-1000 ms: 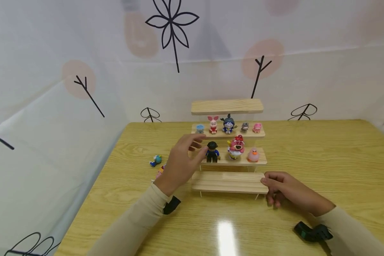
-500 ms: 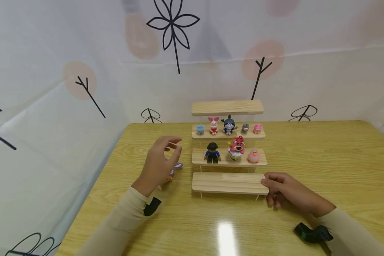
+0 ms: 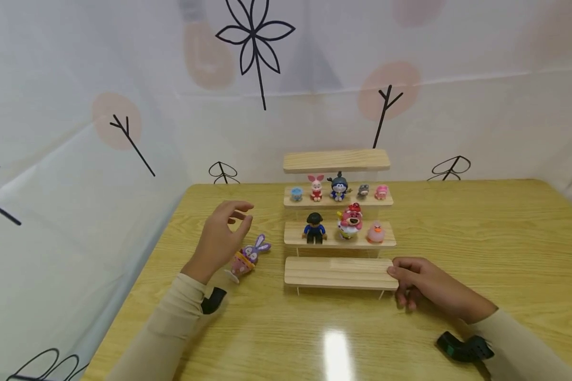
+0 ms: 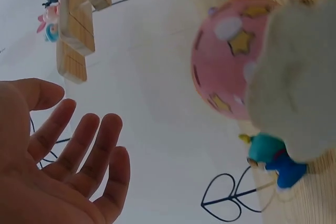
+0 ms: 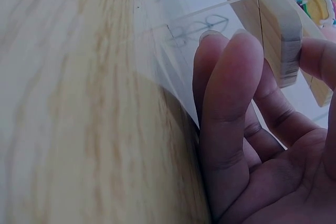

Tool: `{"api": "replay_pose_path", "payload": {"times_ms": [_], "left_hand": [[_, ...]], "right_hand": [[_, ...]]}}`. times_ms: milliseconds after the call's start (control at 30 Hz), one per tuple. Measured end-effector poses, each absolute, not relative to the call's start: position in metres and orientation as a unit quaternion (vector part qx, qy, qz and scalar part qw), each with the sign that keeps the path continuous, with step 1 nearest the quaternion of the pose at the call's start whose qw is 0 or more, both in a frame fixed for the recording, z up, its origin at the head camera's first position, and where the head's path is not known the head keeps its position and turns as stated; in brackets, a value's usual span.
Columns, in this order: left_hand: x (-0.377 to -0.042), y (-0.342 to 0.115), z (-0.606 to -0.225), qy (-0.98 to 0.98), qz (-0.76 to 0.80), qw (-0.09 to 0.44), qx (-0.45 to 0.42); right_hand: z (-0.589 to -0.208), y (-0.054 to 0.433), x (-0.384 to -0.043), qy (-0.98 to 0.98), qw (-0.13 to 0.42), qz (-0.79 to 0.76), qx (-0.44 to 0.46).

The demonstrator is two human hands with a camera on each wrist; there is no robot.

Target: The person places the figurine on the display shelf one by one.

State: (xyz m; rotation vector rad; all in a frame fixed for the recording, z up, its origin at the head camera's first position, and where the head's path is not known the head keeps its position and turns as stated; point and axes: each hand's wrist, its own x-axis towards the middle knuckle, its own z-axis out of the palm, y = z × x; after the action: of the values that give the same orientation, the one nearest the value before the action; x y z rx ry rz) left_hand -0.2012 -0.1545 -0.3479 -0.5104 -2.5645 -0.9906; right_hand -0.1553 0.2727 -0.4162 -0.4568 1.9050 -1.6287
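Note:
My right hand (image 3: 426, 286) pinches the right end of the lowest board of a tiered wooden display stand (image 3: 340, 272), thumb on top. In the right wrist view, its curled fingers (image 5: 231, 82) sit by the clear support under the board. My left hand (image 3: 221, 238) hovers with relaxed fingers, holding nothing, left of the stand. Near it a purple-eared rabbit figurine (image 3: 244, 260) lies on the table; the left wrist view shows its pink, starred body (image 4: 220, 61) and pale base (image 4: 299, 77) close up. A teal-and-blue figurine (image 4: 278, 158) lies beyond, hidden in the head view.
On the second board from the bottom stand a black-haired toy figure (image 3: 314, 228), a pink bear figurine (image 3: 350, 221) and a pink duck (image 3: 376, 233). Several small figurines, including a piglet (image 3: 316, 188), line the board above. A patterned cloth (image 3: 305, 127) hangs behind the table.
My left hand has drawn back leftward and down from the black-haired figure, which stays on its board. The rabbit figurine has come into view. My right hand keeps its hold on the stand.

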Motion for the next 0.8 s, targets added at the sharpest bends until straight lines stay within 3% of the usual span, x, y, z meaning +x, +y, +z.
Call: {"api": "replay_pose_path", "payload": {"times_ms": [800], "left_hand": [[-0.226,-0.198,-0.374,-0.944,-0.31,0.052,-0.104]], "right_hand": [[-0.418,0.272,-0.155,0.726,0.281,-0.604,-0.172]]}}
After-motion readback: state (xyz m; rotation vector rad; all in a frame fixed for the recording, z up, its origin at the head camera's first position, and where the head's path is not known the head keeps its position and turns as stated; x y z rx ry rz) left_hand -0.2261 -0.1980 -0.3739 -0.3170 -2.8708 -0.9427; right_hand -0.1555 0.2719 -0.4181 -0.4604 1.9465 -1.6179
